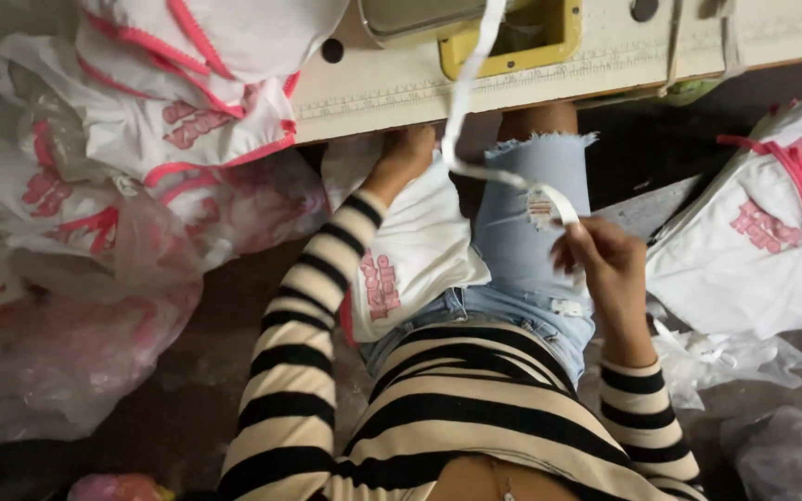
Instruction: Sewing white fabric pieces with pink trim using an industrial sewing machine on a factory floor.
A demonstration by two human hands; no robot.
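Pinching white label tape (475,83) in right hand (605,264) fingers (575,243), above lap

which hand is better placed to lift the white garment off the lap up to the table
Left, probably. The left hand already rests on the white garment at the table edge. The right hand is busy pinching the white strip, off to the garment's side.
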